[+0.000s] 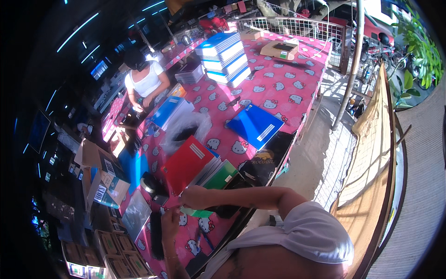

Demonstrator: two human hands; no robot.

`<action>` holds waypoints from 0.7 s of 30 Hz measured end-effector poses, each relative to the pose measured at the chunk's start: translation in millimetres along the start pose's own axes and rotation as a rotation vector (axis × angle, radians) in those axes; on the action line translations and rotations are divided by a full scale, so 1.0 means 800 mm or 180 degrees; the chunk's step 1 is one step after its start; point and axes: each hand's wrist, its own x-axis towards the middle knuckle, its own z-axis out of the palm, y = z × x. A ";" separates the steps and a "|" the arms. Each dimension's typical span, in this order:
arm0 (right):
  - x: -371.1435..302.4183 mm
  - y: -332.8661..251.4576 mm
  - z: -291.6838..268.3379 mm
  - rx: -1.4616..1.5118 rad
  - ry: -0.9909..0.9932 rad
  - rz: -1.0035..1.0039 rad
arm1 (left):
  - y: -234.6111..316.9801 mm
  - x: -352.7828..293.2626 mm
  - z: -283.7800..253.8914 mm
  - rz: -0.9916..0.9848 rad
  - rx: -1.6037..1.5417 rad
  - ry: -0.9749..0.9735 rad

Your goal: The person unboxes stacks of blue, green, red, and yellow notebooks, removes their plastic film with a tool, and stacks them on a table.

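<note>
"Two bare hands meet low in the view. The right hand [196, 198] is curled, its forearm crossing from the right; the left hand [170, 225] is just below it, fingers bent up toward it."

"Are they grasping anything?"

"I cannot tell. The fingertips are small and partly turned away, so a thin thing could be hidden between them."

"Where are the notebooks?"

"The red notebook [188, 162] lies just beyond the right hand, cover up. The green notebook [224, 175] is to its right, past the right wrist, with page edges showing between the two. Another green piece [200, 213] peeks out beneath the right forearm."

"How would you handle this well?"

"My judgement: keep the pinch light and both hands low, let one steady while the other works, and lift that forearm clear of the covers — a dragging arm could skew loose pages."

"And the feel of things?"

"The covers look smooth and slightly glossy, flat rectangles over pale paper. Farther out, beyond the red cover, crinkled clear plastic [200, 122] catches the light. A dark, long object [156, 237] lies just left of the left hand — its material is unclear. Under everything spreads a pink tablecloth [223, 138] printed with white cartoon cat heads, probably a wipeable sheet."
</note>
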 end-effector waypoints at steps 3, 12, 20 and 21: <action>0.001 -0.003 -0.001 -0.0005 -0.0069 -0.0051 | -0.001 -0.004 0.023 0.1167 0.0489 0.0882; 0.005 0.012 -0.002 0.0024 -0.0139 -0.0297 | -0.009 -0.001 0.020 0.1136 0.0620 0.0718; 0.007 0.006 -0.005 -0.0117 -0.0174 -0.0302 | -0.006 0.003 0.028 0.1548 0.0829 0.0993; 0.005 0.011 -0.003 -0.0037 -0.0136 -0.0291 | -0.004 0.004 0.034 0.1690 0.0855 0.1169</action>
